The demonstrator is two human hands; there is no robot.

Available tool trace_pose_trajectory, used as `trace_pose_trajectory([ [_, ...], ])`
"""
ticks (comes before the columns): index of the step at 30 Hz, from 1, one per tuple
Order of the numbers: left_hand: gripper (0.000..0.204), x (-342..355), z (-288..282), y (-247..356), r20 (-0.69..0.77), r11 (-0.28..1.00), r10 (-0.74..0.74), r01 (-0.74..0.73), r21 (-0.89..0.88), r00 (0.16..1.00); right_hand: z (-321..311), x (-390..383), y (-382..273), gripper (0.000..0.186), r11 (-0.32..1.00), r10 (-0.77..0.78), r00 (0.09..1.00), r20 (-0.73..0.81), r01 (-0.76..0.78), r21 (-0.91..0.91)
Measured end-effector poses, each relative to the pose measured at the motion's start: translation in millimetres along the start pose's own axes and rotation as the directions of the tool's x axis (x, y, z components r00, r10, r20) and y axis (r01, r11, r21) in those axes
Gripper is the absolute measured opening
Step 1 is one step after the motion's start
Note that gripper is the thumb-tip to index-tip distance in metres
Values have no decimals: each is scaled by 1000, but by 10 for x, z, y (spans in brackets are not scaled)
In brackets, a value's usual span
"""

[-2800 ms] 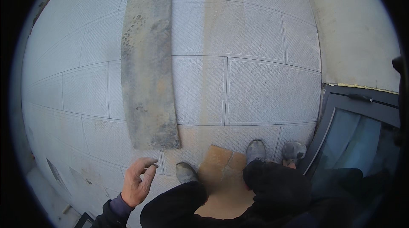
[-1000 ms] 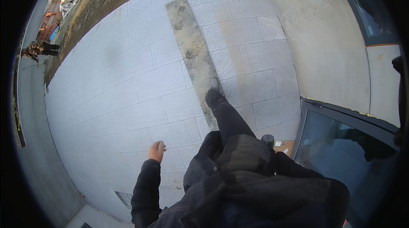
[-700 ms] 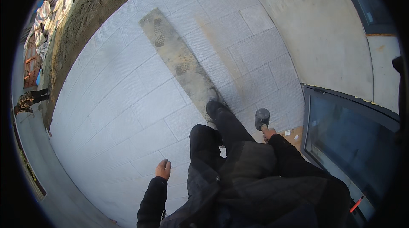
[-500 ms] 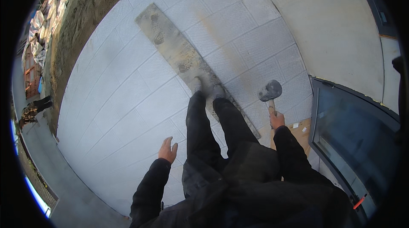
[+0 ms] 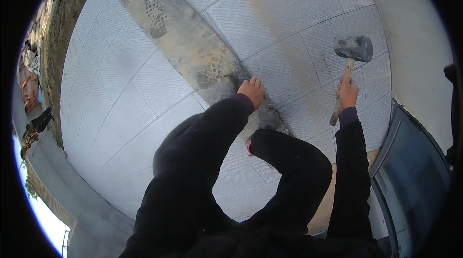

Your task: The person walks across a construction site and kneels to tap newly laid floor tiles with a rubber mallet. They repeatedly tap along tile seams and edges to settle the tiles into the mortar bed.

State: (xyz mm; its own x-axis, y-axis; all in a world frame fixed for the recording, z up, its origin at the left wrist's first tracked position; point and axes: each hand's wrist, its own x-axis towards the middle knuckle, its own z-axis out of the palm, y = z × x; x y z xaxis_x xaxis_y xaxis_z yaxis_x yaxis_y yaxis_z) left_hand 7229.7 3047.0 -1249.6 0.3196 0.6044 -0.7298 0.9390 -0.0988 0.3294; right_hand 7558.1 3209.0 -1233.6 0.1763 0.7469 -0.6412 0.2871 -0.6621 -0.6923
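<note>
A mallet with a dark, thick head [image 5: 356, 48] and a pale wooden handle [image 5: 335, 113] is in my right hand [image 5: 347, 95]. The fingers wrap the handle, and the head is above the grey tiles on the right. My left hand [image 5: 252, 92] reaches down to the right edge of a long, dirty board [image 5: 185, 34], close to my shoes. Its fingers are bent and foreshortened, with nothing visible held in them; whether they press on the board or the tile beside it is unclear. I squat on the board with both shoes [image 5: 269, 119] on it.
Ribbed grey paving tiles [image 5: 130, 79] surround the board. A pale wall [image 5: 410, 31] and a dark-framed glass panel [image 5: 410, 176] bound the right side. Bare soil [image 5: 72, 12] and a grey concrete ledge [image 5: 87, 176] lie to the left. Another person's dark-clad leg [image 5: 42, 120] shows at the far left.
I have gone from standing to squatting on the board. My left hand has moved right and forward to the board's edge, and the mallet has moved right and forward in my right hand.
</note>
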Motion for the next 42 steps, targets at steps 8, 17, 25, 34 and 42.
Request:
trace_pose_trajectory([
  [8, 71, 2715, 636, -807, -735, 998, 37, -57, -2, 677, 780, 2100, 685, 41, 974, -58, 995, -82, 75, 214],
  [17, 75, 3128, 446, -673, -692, 991, -100, 130, -8, 715, 546, 3123, 368, 36, 966, -251, 959, -134, 257, 26],
  [25, 75, 2991, 696, -929, -726, 998, -54, 63, -15, 685, 627, 3074, 800, 36, 973, -166, 959, -228, 197, 120],
  [34, 76, 2483, 1195, -987, -723, 983, -170, 61, -174, 670, 486, 2696, 1765, 49, 992, -125, 968, -217, 128, -3],
  [42, 81, 2109, 1798, -719, -655, 842, -526, 225, -490, 543, 790, 3091, 2114, 38, 979, -174, 968, -179, 190, 73],
])
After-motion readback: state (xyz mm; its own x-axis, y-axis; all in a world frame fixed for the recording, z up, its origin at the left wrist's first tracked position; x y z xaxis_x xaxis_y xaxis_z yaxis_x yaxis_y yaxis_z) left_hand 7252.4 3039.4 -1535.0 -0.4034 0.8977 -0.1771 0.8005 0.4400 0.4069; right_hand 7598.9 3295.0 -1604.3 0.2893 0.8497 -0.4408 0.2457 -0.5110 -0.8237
